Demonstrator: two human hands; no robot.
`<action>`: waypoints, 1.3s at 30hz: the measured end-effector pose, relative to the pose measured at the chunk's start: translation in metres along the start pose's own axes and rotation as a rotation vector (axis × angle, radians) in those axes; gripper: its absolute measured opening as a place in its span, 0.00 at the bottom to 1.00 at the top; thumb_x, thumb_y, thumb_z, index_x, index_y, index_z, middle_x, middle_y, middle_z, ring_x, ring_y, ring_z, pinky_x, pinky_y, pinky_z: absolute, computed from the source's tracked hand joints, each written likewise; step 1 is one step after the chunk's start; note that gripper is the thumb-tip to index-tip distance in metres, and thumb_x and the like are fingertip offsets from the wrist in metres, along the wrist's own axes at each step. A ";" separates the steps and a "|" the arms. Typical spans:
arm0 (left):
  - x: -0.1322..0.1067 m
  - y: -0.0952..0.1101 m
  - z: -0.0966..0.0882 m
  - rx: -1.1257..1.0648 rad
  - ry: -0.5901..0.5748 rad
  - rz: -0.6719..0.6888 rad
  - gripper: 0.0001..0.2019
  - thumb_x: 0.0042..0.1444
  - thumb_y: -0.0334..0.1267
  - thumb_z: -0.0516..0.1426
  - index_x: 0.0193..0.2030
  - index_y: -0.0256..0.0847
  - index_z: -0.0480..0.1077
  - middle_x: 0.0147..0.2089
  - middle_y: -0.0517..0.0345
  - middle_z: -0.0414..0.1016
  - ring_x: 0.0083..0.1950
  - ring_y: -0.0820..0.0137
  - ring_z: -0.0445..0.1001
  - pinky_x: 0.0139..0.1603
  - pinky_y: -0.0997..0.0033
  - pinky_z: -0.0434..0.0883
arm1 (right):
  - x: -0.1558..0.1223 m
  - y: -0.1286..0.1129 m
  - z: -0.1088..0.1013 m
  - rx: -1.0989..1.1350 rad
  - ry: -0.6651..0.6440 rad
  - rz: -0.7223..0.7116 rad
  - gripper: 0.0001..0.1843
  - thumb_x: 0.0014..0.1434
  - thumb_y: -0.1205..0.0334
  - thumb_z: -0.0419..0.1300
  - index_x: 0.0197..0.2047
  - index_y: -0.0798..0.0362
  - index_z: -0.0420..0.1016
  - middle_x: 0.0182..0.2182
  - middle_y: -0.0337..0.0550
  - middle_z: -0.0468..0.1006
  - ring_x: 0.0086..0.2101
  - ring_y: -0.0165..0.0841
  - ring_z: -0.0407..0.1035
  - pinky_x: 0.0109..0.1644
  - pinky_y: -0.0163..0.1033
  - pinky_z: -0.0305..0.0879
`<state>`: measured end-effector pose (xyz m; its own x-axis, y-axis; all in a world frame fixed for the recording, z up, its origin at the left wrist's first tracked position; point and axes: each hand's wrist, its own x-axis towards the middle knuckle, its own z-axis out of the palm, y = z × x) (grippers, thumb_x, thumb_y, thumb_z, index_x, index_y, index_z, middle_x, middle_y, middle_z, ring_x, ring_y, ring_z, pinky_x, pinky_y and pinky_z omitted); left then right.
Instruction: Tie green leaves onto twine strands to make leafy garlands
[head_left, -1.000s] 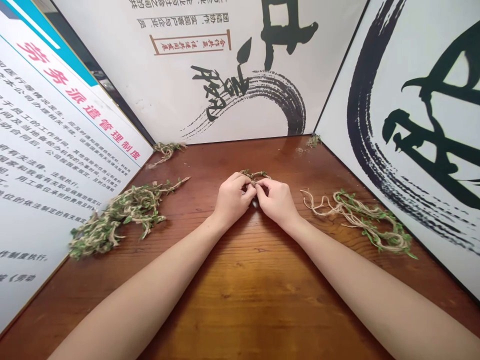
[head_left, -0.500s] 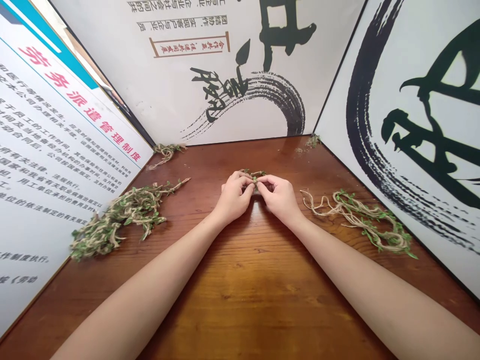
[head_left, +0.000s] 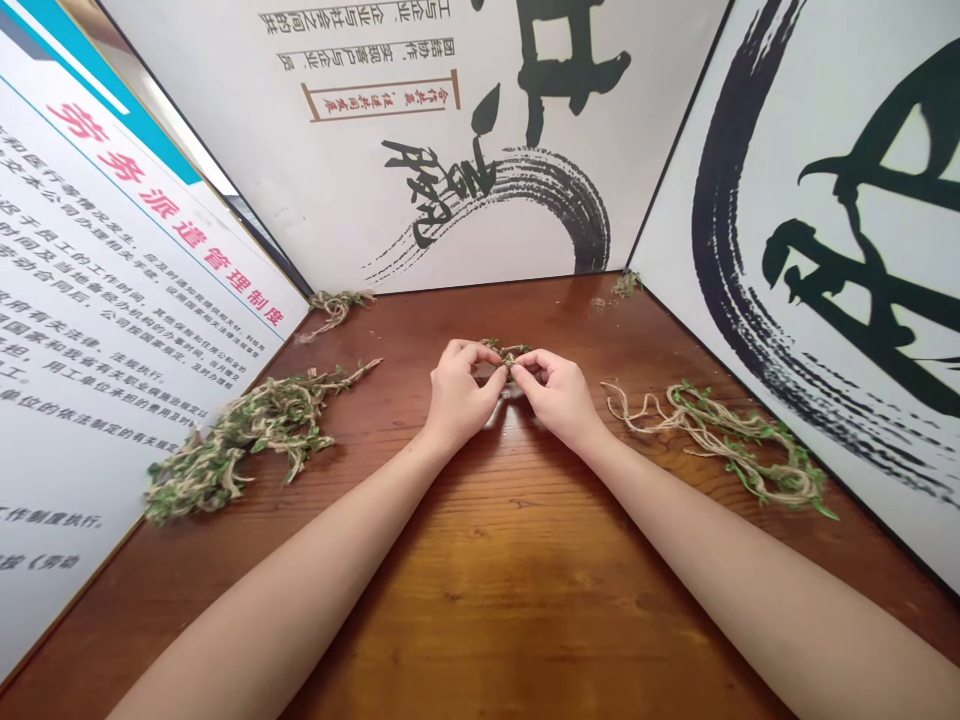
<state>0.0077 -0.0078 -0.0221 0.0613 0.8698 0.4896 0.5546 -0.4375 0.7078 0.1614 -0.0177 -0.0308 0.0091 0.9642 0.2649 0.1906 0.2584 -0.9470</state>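
Near the middle of the brown wooden table, my left hand and my right hand meet fingertip to fingertip. Both pinch a short length of leafy twine, brown with small green leaves. Part of the twine shows just beyond my fingers; the rest is hidden behind them. On the left lies a thick pile of leafy twine. To the right, a looser bundle of leafy twine is spread out, its bare ends pointing toward my right hand.
A small twine tangle sits in the back left corner. Green leaf scraps lie in the back right corner. Upright white panels with printed characters, including a back panel and a right panel, border the table.
My left thumb and forefinger are spread into a wider arch, and the left hand has shifted slightly left. My right hand stays nearly in place, still pinching the twine.
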 end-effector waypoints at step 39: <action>-0.007 -0.007 0.006 0.101 0.083 0.220 0.03 0.53 0.34 0.63 0.31 0.37 0.75 0.54 0.45 0.71 0.54 0.58 0.72 0.58 0.49 0.69 | 0.002 0.003 -0.001 0.038 -0.028 0.034 0.16 0.56 0.50 0.60 0.33 0.56 0.78 0.32 0.47 0.80 0.32 0.35 0.72 0.40 0.41 0.67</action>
<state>0.0087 -0.0097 -0.0337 0.1238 0.7328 0.6690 0.6157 -0.5855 0.5274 0.1632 -0.0152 -0.0330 -0.0122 0.9737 0.2277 0.1527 0.2269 -0.9619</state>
